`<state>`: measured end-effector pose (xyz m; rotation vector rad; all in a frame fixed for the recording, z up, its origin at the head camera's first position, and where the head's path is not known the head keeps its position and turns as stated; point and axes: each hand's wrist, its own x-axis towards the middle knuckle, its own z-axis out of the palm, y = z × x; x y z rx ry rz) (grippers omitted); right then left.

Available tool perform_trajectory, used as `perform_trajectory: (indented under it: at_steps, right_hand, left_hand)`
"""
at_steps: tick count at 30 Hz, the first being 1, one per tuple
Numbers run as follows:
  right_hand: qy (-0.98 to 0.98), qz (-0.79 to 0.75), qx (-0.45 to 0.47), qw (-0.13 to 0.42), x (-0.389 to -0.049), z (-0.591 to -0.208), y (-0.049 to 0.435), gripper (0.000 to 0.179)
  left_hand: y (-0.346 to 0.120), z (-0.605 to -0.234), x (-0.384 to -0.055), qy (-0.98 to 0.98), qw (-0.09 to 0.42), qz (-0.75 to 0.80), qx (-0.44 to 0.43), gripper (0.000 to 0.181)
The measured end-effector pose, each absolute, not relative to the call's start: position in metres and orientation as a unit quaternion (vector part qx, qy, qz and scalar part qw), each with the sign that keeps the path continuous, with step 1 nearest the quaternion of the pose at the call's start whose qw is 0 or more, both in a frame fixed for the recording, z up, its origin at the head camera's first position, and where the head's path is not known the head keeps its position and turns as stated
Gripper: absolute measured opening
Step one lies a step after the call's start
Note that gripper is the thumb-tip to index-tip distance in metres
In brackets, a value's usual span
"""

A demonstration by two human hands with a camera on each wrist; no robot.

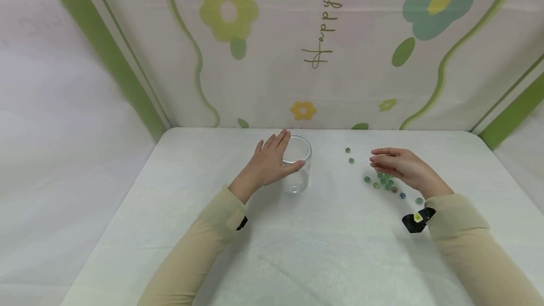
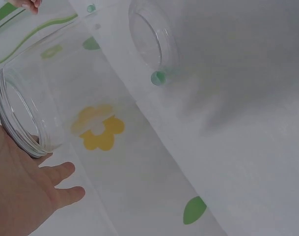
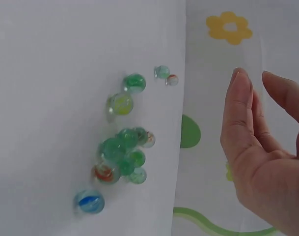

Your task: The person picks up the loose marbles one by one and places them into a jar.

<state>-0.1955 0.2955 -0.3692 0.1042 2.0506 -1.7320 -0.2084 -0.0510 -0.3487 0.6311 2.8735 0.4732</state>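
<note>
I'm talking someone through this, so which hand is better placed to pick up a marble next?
Probably the right hand: it hovers by the clustered marbles, apparently empty, while the left hand is at the clear jar, farther from them.

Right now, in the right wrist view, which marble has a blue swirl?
The blue-swirled marble, lowest in that view; the others there look green, yellowish or reddish, none blue-swirled.

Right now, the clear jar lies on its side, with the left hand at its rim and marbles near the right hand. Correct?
Not on its side: the clear jar stands upright in the head view. The left hand is at its rim; marbles lie near the right hand.
</note>
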Motion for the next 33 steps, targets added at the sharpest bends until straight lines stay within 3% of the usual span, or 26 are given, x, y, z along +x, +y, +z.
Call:
perform_trajectory:
  at_steps: [5, 14, 33]
  right_hand:
    - [0.754, -0.612, 0.055, 0.232, -0.189, -0.377, 0.312, 0.014]
    - [0.805, -0.541, 0.054, 0.238, -0.182, -0.391, 0.338, 0.059]
    - [0.852, -0.447, 0.081, 0.261, -0.165, -0.403, 0.385, 0.063]
  left_hand:
    - [-0.051, -0.349, -0.210, 0.962, 0.076, 0.158, 0.211, 0.090]
    - [-0.051, -0.349, -0.210, 0.962, 0.075, 0.157, 0.213, 0.091]
    - [-0.051, -0.349, -0.210, 0.962, 0.072, 0.159, 0.212, 0.091]
